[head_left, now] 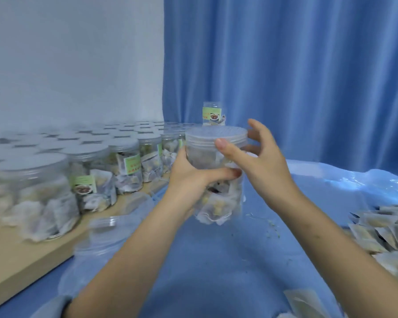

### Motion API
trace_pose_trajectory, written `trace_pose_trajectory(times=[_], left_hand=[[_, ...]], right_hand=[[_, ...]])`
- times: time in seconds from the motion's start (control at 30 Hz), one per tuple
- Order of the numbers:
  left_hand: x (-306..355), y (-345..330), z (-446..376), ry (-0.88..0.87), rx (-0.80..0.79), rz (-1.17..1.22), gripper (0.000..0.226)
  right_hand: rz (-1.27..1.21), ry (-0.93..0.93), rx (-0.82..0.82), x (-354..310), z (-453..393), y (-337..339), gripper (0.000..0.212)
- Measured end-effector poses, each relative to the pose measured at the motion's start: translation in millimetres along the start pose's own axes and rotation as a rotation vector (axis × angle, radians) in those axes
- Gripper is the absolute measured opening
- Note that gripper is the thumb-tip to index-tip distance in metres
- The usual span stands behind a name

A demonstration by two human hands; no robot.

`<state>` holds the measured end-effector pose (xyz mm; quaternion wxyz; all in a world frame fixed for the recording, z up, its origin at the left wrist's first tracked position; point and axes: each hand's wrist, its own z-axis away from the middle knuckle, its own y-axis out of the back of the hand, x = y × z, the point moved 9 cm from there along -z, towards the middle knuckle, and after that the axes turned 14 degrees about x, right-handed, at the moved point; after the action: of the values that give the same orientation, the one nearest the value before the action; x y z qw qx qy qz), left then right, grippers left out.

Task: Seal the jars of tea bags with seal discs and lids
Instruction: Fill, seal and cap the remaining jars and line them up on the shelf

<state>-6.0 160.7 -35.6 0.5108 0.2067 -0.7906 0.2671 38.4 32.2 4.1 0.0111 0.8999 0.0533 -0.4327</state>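
Lid at risk of seating crooked on a lifted jar

Jar (pixel 216 180) of tea bags hangs in the air above the blue table cover (pixel 205 260), gripped round its middle by the left hand (pixel 189 182), thumb curled across the front wall. The right hand (pixel 255 157) sits at the lid (pixel 216 135), thumb tip on the lid's front edge and the other fingers spread loosely behind it, not clamped.

Several things could go wrong from here, as I judge it. With so light a touch on the lid, a turn may slip or catch the thread crooked, leaving a jar that only looks sealed. Whether a seal disc lies under the lid cannot be told; a shifted disc would wrinkle under the twist. The clear wall looks thin, so a hard squeeze could buckle it and crush the bags. An empty jar (pixel 106 239) stands near the left forearm, and the finished jars (pixel 87 175) crowd the wooden board (pixel 16 260) beside it, easy to knock when setting down.
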Motion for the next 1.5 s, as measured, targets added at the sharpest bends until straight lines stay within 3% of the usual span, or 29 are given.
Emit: trace_pose_trajectory(times=[0.1,0.2,0.3,0.43,0.5,0.57,0.7,0.83,0.93,1.0,1.17,1.3,1.5], left_hand=[[28.0,58.2,6.4,-0.073,0.129,-0.028,0.082],[46.6,120.2,16.2,-0.123,0.262,-0.133,0.086],[57.0,175.8,26.0,-0.149,0.343,-0.218,0.082],[70.4,243.7,35.3,-0.216,0.413,-0.319,0.071],[72.4,276.3,39.1,-0.226,0.444,-0.383,0.076],[68.9,310.0,41.8,-0.2,0.489,-0.445,0.085],[58.2,364.0,45.2,-0.116,0.532,-0.49,0.081],[52.9,391.3,44.3,-0.086,0.523,-0.519,0.075],[53.0,419.6,49.2,-0.107,0.731,-0.62,0.075],[51.8,432.9,54.0,-0.124,0.832,-0.683,0.075],[47.9,442.3,52.9,-0.136,0.802,-0.801,0.079],[50.3,434.0,41.7,-0.101,0.775,-0.774,0.078],[74.6,369.0,19.4,-0.261,0.754,-0.605,0.048]], right_hand=[[-0.07,0.001,-0.194,-20.0,20.2,-53.8,0.054],[-0.119,-0.01,-0.335,-36.5,43.6,-104.5,0.065],[-0.121,-0.016,-0.415,-49.2,63.5,-149.9,0.06],[-0.115,-0.018,-0.519,-59.9,91.8,-211.1,0.067],[-0.076,-0.004,-0.551,-61.4,107.1,-240.1,0.075],[-0.034,0.021,-0.564,-61.7,122.7,-267.0,0.082],[0.019,0.038,-0.629,-58.3,154.4,-313.7,0.087],[0.036,0.044,-0.669,-53.4,174.1,-347.6,0.091],[-0.013,-0.021,-0.63,-48.3,177.8,-367.0,0.098],[-0.001,-0.014,-0.657,-45.8,180.5,-389.4,0.085],[0.022,-0.025,-1.009,-44.1,219.8,-457.6,0.058],[0.03,-0.037,-1.016,-39.9,226.6,-465.1,0.057],[-0.053,-0.043,-0.828,-56.4,175.6,-413.7,0.036]])
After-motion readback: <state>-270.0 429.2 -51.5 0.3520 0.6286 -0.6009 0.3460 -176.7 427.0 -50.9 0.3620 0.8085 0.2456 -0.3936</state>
